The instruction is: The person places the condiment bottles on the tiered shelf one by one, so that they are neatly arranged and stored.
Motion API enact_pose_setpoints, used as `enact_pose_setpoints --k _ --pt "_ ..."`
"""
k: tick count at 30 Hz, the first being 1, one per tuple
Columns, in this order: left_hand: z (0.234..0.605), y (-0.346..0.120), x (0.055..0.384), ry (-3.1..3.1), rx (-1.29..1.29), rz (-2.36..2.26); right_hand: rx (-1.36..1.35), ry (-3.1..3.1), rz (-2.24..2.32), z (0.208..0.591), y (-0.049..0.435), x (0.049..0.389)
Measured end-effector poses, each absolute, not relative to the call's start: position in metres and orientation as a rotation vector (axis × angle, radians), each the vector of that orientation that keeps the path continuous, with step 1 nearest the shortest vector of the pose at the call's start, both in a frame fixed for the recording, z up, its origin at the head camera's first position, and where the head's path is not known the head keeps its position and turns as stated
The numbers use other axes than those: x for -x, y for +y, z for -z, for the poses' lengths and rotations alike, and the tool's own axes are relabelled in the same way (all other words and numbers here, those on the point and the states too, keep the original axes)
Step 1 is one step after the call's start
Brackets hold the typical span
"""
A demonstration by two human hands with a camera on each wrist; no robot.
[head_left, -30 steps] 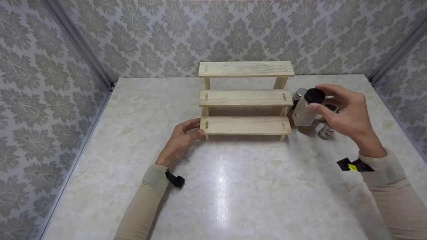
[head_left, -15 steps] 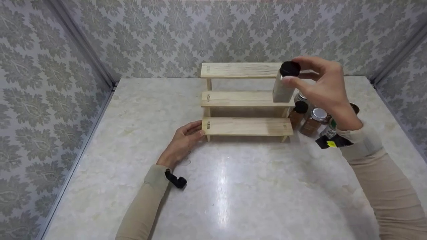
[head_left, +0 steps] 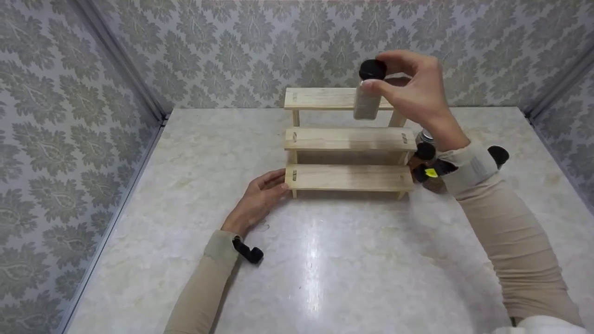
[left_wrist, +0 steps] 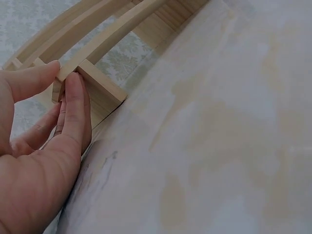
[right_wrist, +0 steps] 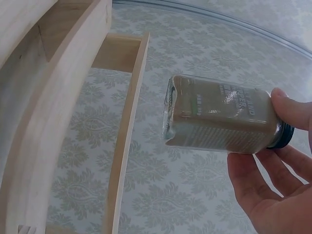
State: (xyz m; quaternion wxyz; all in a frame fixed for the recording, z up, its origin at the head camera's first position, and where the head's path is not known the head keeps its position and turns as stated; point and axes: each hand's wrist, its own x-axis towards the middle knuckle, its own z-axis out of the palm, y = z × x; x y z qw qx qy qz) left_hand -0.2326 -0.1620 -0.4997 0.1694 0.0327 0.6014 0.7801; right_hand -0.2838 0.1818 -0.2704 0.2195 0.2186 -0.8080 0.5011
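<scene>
A three-tier wooden step rack [head_left: 350,177] stands on the marbled table. My left hand [head_left: 260,197] grips the left end of its lowest board; in the left wrist view the thumb lies over the board's end [left_wrist: 66,73] and the fingers press from below. High at the right part of the rack, my right hand [head_left: 417,88] holds a square glass spice jar [head_left: 367,102] by its black cap. The jar hangs upright and overlaps the top board in the head view. The right wrist view shows printed lettering on the jar [right_wrist: 222,114] and greyish-brown powder inside, with space between its base and the rack [right_wrist: 127,131].
Right of the rack several more spice jars stand close together, partly hidden by the right sleeve [head_left: 482,185]: a black-capped jar [head_left: 425,151], a silver-lidded one [head_left: 425,136] behind it, and another black cap [head_left: 498,155]. A patterned wall [head_left: 232,55] rises behind the table.
My right hand has lifted the spice jar from beside the other jars up and leftward to the top tier. My left hand keeps its grip on the rack's lowest board.
</scene>
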Motion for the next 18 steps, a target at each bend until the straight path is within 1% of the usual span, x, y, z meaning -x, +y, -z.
enact_pose_setpoints --k 9,18 --pt "0.5 -0.164 0.234 1.678 -0.093 -2.231 -0.581 -2.266 -1.413 0.271 0.15 0.312" --pt "0.5 -0.164 0.233 1.733 -0.118 -2.194 -0.606 -2.297 -1.495 0.277 0.125 0.333"
